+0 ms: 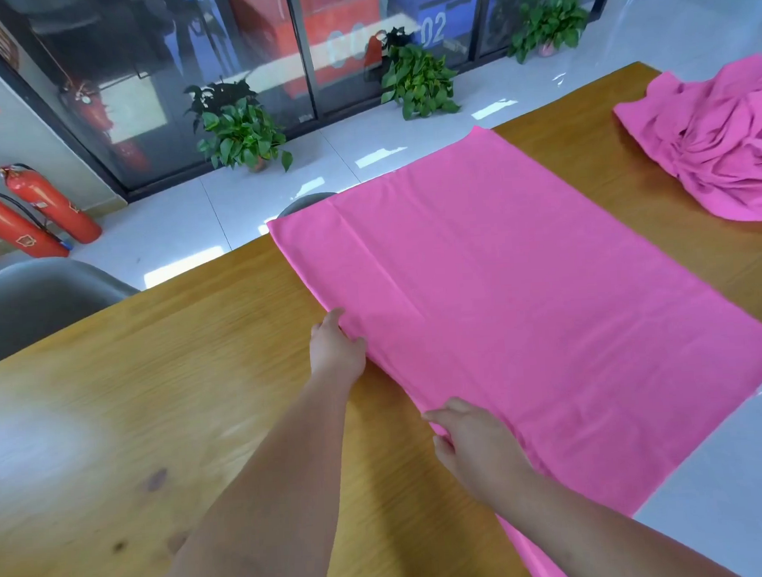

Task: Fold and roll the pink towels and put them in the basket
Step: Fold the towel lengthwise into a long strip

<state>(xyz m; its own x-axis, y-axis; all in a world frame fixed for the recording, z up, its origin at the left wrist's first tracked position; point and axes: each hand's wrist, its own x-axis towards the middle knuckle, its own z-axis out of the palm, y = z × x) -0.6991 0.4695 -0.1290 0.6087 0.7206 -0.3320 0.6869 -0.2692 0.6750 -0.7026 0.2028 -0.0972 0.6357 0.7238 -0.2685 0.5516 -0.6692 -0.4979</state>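
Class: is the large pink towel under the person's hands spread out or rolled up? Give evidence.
Spread out. The smooth pink towel lies flat across the wooden table; the left hand and right hand hold its edge.

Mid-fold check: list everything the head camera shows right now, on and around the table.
flat towel: one, pink, spread on the table
crumpled towel pile: one heap, pink, far right of the table
table: one, light wood, under both
chairs: two, grey, one at the table's left, one mostly hidden behind the flat towel's far edge
fire extinguishers: two, red, on the floor at left
potted plants: three, green, on the floor along the glass wall
basket: none in view
left hand: grips the flat towel's left edge
right hand: grips the same edge, nearer the camera
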